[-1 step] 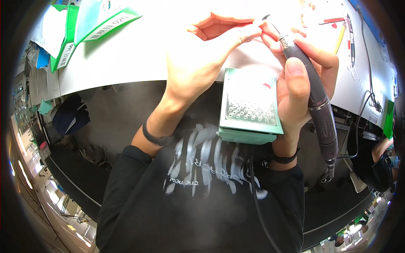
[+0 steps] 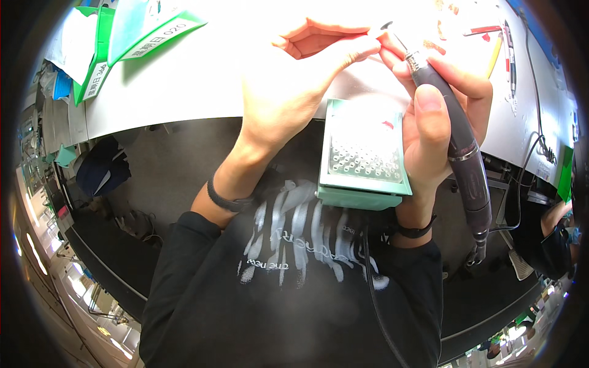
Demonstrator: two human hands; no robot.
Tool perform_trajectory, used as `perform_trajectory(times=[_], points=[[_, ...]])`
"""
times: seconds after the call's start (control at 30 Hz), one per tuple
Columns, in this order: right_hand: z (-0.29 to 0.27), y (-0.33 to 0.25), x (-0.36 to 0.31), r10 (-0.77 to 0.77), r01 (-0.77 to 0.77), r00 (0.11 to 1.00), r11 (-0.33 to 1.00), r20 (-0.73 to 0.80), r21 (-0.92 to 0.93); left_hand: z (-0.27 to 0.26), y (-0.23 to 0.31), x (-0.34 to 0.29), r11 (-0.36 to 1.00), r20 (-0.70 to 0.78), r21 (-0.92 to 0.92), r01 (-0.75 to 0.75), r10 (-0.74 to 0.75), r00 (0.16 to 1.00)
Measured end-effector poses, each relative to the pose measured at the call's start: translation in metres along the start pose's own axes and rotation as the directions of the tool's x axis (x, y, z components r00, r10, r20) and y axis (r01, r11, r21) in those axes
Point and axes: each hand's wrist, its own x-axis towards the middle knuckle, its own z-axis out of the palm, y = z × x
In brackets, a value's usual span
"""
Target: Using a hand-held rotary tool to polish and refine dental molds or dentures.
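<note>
My right hand (image 2: 438,116) is wrapped round a dark rotary grinder handpiece (image 2: 469,165). Its thin shank points up and left, ending in a small dark disc-like tip (image 2: 386,25). My left hand (image 2: 285,86) is closed in a pinch, thumb against forefinger, right beside that tip. Whatever sits between those fingers is too small and overexposed to make out. The fingertips of both hands meet or nearly meet there. Below and between my hands stands a pale green box (image 2: 362,197) with a perforated metal top (image 2: 365,156); a small red piece (image 2: 388,124) lies on it.
Green bins (image 2: 162,37) stand at the left of the white table (image 2: 178,92). On the right lie pens (image 2: 510,58), a yellow stick (image 2: 494,55), reddish pieces (image 2: 445,24) and a black cable (image 2: 538,98). Another person's arm (image 2: 555,218) shows at the far right.
</note>
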Motion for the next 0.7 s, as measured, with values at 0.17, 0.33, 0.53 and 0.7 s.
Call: perform_trajectory(times=[0.17,0.33,0.53,0.7], points=[[-0.0011,-0.0030,-0.0008,-0.008,0.010,0.998,0.999,0.058,-0.034,-0.0003,-0.0006,-0.0016,0.997,-0.054,0.041,0.068,-0.066,0.996],[-0.0003,-0.0053,-0.0013,0.012,-0.009,0.998,0.999,0.063,-0.045,-0.0001,0.0006,-0.0008,0.995,-0.067,0.030,0.092,-0.090,0.994],[0.0019,-0.0036,0.0001,0.031,-0.031,0.999,1.000,-0.015,-0.001,-0.0015,-0.0008,0.0012,0.997,-0.033,0.063,0.033,-0.031,0.999],[0.0004,-0.0028,-0.0010,0.024,-0.024,1.000,1.000,-0.012,-0.003,-0.0023,-0.0016,0.0021,0.997,0.018,0.068,-0.035,0.033,0.999]])
